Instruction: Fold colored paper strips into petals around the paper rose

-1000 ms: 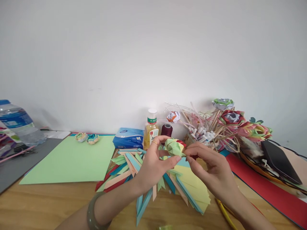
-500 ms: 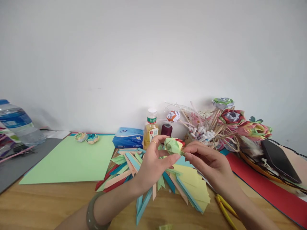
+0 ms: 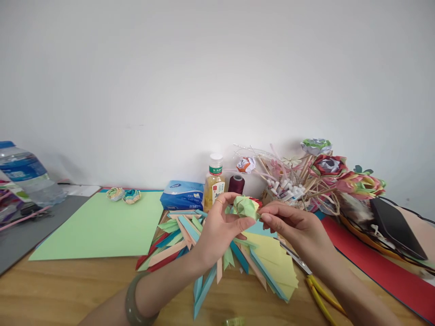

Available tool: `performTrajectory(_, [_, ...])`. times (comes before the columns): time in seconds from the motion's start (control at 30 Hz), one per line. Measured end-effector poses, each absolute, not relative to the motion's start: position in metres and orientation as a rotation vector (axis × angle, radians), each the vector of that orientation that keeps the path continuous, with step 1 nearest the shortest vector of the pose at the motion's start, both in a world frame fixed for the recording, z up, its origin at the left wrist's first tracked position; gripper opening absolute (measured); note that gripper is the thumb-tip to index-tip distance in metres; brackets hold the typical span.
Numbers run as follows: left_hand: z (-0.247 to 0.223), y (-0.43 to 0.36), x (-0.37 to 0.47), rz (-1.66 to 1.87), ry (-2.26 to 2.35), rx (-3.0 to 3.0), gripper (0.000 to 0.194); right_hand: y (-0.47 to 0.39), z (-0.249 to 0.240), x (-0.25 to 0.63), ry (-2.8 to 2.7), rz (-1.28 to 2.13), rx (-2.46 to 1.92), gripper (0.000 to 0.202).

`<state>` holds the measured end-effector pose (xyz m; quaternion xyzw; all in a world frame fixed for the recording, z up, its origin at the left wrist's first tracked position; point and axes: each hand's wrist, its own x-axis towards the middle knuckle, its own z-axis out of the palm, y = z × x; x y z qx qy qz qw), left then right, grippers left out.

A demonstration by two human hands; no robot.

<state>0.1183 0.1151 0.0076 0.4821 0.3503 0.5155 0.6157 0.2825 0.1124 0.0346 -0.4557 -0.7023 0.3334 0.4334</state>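
Note:
A folded paper flower (image 3: 245,207), pale green outside with red and yellow showing on its far right side, is held up above the table. My left hand (image 3: 222,226) cups it, thumb along the near underside and fingers behind. With thumb and forefinger, my right hand (image 3: 295,224) pinches the flower's right edge. Below both hands lie many folded paper strips (image 3: 183,258) in blue, peach, red and green. A fan of yellow paper sheets (image 3: 272,262) is spread beside them.
Yellow-handled scissors (image 3: 317,290) lie under my right forearm. Behind stand a blue tissue pack (image 3: 182,195), a drink bottle (image 3: 215,179) and a thread spool (image 3: 236,184). Finished paper flowers (image 3: 328,165) fill the back right. A green sheet (image 3: 102,226) bears two small paper rosettes (image 3: 123,195).
The right hand has shifted slightly, and more of the scissors shows beside it. Both hands keep hold of the paper flower, which has barely moved.

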Motion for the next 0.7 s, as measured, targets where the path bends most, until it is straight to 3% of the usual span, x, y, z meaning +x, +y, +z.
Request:
performTrajectory(0.3, [0.008,0.115,0.118,1.158,0.841,1.137,0.046,0.113,0.039,0.292,-1.783,0.984,-1.175,0.025])
performTrajectory(0.57, [0.007,0.116,0.118,1.147,0.845,1.174,0.052,0.113,0.034,0.289,-1.944,0.591,-1.118,0.02])
performTrajectory(0.7, [0.009,0.124,0.109,1.107,0.852,1.163,0.055,0.112,0.035,0.294,-2.062,0.225,-0.994,0.013])
